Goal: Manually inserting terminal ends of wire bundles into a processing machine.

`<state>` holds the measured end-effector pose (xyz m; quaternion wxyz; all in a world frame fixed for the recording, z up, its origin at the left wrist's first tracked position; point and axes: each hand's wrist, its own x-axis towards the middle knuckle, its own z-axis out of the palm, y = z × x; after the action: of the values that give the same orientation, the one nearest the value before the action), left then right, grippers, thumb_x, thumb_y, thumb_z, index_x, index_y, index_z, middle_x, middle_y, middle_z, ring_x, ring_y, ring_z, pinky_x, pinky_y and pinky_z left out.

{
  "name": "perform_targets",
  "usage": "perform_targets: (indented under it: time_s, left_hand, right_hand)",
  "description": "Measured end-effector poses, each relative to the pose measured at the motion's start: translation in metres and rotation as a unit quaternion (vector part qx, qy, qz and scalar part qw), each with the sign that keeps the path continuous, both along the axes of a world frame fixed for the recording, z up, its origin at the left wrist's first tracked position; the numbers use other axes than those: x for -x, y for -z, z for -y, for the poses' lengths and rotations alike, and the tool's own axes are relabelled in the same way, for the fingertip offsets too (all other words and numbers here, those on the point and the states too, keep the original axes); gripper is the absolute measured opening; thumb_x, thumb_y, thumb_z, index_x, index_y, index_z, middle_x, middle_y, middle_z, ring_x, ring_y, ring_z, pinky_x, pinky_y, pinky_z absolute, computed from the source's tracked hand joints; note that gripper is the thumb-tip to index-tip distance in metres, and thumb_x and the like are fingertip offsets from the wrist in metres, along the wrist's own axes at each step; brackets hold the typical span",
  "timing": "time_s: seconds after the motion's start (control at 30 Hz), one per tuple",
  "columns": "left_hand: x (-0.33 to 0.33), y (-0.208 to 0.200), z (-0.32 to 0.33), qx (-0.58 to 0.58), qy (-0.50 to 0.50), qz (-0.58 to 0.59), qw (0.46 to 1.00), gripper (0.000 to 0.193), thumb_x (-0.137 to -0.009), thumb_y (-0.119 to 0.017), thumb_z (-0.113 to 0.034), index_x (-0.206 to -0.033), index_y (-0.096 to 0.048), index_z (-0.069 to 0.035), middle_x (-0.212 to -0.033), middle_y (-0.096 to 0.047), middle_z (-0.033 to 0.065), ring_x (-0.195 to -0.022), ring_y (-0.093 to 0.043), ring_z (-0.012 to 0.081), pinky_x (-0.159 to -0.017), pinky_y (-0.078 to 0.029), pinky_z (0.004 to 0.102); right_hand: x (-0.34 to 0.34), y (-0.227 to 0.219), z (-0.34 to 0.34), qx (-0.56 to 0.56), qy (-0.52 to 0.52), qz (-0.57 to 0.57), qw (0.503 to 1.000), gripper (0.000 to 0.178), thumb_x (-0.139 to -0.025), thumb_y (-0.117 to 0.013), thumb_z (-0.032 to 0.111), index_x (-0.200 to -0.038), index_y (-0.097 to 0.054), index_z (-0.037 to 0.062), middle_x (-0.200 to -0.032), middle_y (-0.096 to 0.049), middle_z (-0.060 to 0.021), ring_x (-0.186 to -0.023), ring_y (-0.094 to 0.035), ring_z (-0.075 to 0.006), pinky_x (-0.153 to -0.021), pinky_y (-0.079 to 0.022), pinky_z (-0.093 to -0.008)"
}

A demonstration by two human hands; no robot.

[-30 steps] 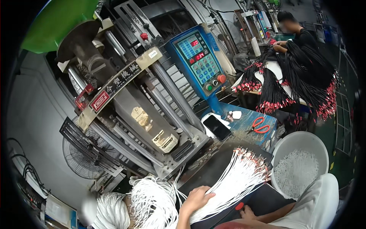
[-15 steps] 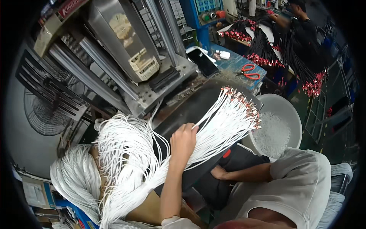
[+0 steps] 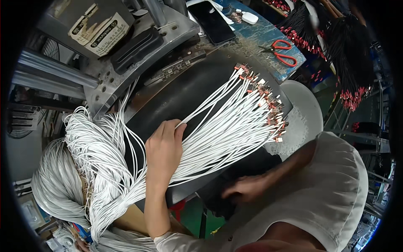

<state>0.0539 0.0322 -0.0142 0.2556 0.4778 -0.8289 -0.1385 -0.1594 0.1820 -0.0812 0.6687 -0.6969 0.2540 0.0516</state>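
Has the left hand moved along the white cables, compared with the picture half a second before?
Cannot tell. The left hand rests on the white cables on the black pad as before; mainly the camera tilted down.

Black curved work surface (image 3: 184, 94) carries a fanned bundle of white wires (image 3: 226, 126) — metal terminal ends toward its right edge. Behind it, blue bench top (image 3: 268, 33) — on it lie red-handled scissors (image 3: 282, 51), a black phone (image 3: 210, 20), a small white object (image 3: 250, 17).
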Motion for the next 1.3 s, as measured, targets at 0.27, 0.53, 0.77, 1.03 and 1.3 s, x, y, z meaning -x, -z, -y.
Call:
perform_targets:
  time_s: [0.27, 0.53, 0.77, 1.03, 1.3]
  left_hand:
    - [-0.005, -0.003, -0.005, 0.028, -0.099, -0.071, 0.992, 0.015, -0.097, -0.064, -0.013, -0.098, -0.058, 0.001, -0.072, -0.062, 0.0107, -0.057, -0.061, 0.022, -0.052, -0.046, 0.0308]
    - [-0.019, -0.047, 0.035, -0.429, 0.073, -0.37, 0.821, 0.027, -0.105, -0.052, -0.02, -0.117, -0.059, 0.003, -0.063, -0.05, -0.0012, -0.047, -0.035, 0.0036, -0.045, -0.028, 0.0204]
    - [0.122, -0.03, 0.039, -0.515, 0.112, -0.43, 0.733, 0.033, -0.103, -0.056, -0.022, -0.123, -0.057, 0.004, -0.076, -0.052, 0.0008, -0.057, -0.04, 0.0039, -0.052, -0.034, 0.0199]
    - [0.036, -0.013, 0.025, -0.493, 0.026, -0.433, 0.754, 0.028, -0.102, -0.057, -0.018, -0.118, -0.058, 0.004, -0.096, -0.065, 0.008, -0.067, -0.056, 0.0101, -0.061, -0.044, 0.0233]
    - [0.033, -0.006, 0.017, -0.469, -0.017, -0.511, 0.72, 0.02, -0.096, -0.066, -0.01, -0.111, -0.064, 0.003, -0.098, -0.07, 0.0096, -0.078, -0.066, 0.0125, -0.068, -0.054, 0.0247]
  right_hand:
    - [0.027, -0.121, 0.215, 0.533, 0.104, 0.041, 0.839, 0.025, -0.088, -0.072, 0.018, -0.105, -0.069, 0.001, -0.098, -0.066, -0.0092, -0.085, -0.065, -0.0234, -0.066, -0.048, -0.0369]
    - [0.119, -0.133, 0.275, 0.242, 0.162, -0.004, 0.957, 0.037, -0.096, -0.066, 0.033, -0.11, -0.067, -0.0012, -0.085, -0.068, -0.0028, -0.073, -0.063, -0.0115, -0.067, -0.051, -0.0282]
    - [0.091, -0.101, 0.298, 0.073, 0.164, 0.16, 0.971, 0.063, -0.099, -0.053, 0.055, -0.128, -0.061, -0.0001, -0.113, -0.065, -0.0113, -0.095, -0.063, -0.0168, -0.078, -0.053, -0.0306]
    - [0.033, -0.069, 0.299, 0.566, 0.168, -0.182, 0.786, 0.055, -0.098, -0.057, 0.046, -0.132, -0.056, 0.0016, -0.125, -0.06, -0.0181, -0.112, -0.06, -0.0306, -0.094, -0.047, -0.0386]
    - [0.011, -0.055, 0.268, 0.61, 0.19, -0.202, 0.742, 0.039, -0.098, -0.062, 0.033, -0.117, -0.06, -0.0011, -0.11, -0.065, -0.0152, -0.092, -0.066, -0.0293, -0.078, -0.053, -0.0388]
